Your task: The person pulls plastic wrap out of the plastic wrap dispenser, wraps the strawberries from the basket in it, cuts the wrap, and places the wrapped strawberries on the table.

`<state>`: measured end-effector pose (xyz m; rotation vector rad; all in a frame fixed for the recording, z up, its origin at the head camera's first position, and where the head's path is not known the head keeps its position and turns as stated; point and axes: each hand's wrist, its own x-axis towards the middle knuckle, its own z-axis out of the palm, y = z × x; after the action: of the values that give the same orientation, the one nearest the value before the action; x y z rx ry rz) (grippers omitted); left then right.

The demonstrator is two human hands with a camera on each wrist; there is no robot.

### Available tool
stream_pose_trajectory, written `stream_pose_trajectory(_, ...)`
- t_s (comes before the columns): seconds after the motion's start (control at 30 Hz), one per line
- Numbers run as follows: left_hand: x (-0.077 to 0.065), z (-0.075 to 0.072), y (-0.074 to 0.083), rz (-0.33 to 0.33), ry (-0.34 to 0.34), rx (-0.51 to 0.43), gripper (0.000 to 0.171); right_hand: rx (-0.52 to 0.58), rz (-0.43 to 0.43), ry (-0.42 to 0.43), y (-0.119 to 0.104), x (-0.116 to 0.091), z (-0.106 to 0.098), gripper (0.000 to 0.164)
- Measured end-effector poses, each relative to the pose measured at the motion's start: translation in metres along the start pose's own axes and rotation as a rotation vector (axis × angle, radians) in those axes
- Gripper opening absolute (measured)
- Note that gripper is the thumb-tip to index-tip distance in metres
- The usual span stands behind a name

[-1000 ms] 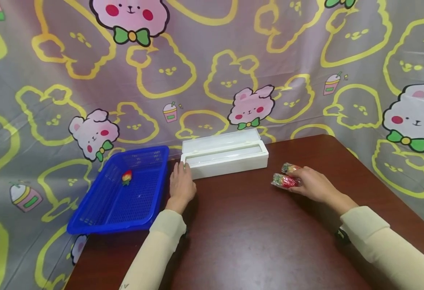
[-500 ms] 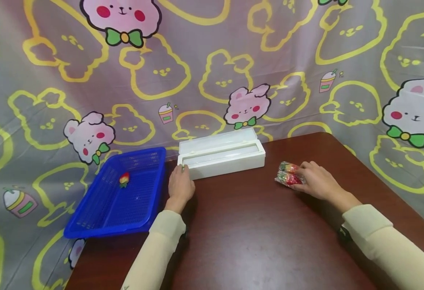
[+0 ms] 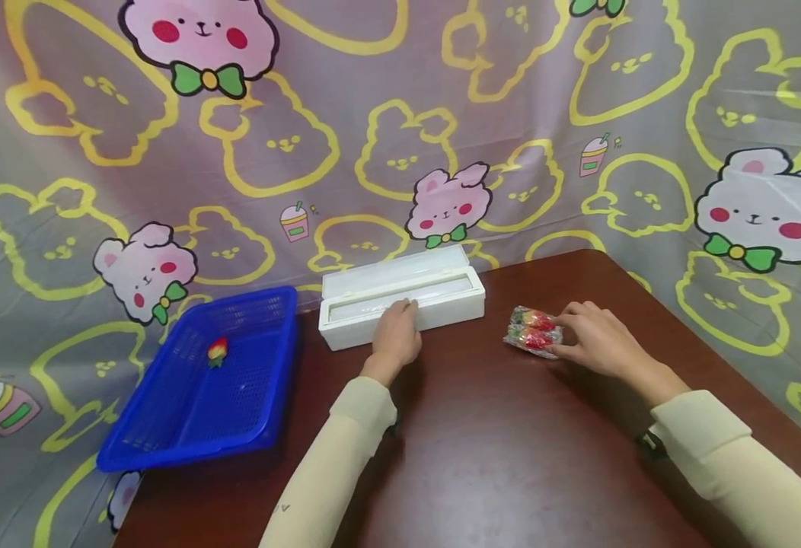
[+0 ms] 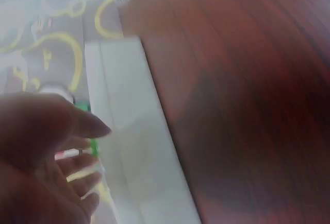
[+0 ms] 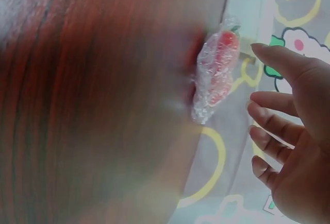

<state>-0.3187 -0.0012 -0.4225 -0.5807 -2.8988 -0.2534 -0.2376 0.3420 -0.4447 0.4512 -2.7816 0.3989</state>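
Observation:
Two toy strawberries wrapped together in clear plastic film (image 3: 533,332) lie on the table to the right of the box. Just right of that packet is my right hand (image 3: 595,342). Its fingers are spread and hold nothing, and the right wrist view shows a gap between them and the packet (image 5: 216,74). My left hand (image 3: 397,339) hovers at the front of a long white box (image 3: 451,310) with its lid (image 3: 400,270) tipped back. In the left wrist view its fingers (image 4: 80,162) are loosely extended, with nothing in them.
A blue plastic basket (image 3: 270,411) stands at the table's left edge with one unwrapped toy strawberry (image 3: 218,352) inside. Behind the brown table (image 3: 483,457) hangs a patterned curtain (image 3: 387,76).
My left hand has moved right, from the box's left end to its front middle. My right hand has let go of the wrapped strawberries, which lie flat. The head view has shifted slightly.

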Motion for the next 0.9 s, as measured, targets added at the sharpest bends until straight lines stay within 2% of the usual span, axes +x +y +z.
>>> stream_pose_trajectory(0.17,0.017,0.009,0.034,0.075,-0.049,0.046,0.062,0.023,-0.014,0.007,-0.015,0.005,-0.002,0.049)
stream_pose_trajectory(0.27,0.026,0.014,0.049,0.095,-0.048,0.116,0.062,0.029,-0.029,0.019,-0.021,0.008,-0.003,0.047)
stream_pose_trajectory(0.43,0.034,0.014,0.060,0.081,-0.040,0.168,0.058,0.048,-0.039,0.028,-0.030,0.014,-0.004,0.045)
stream_pose_trajectory(0.57,0.032,0.010,0.060,0.078,-0.084,0.169,0.060,0.056,-0.044,0.027,-0.037,0.019,-0.004,0.045)
stream_pose_trajectory(0.7,0.021,0.007,0.055,0.094,-0.105,0.143,0.062,0.066,-0.079,0.041,-0.043,0.023,-0.001,0.040)
stream_pose_trajectory(0.8,0.011,0.004,0.044,0.097,-0.081,0.109,0.061,0.087,-0.106,0.042,-0.050,0.028,0.001,0.037)
stream_pose_trajectory(0.9,0.001,-0.002,0.026,0.089,-0.052,0.105,0.058,0.090,-0.125,0.032,-0.058,0.034,0.002,0.035)
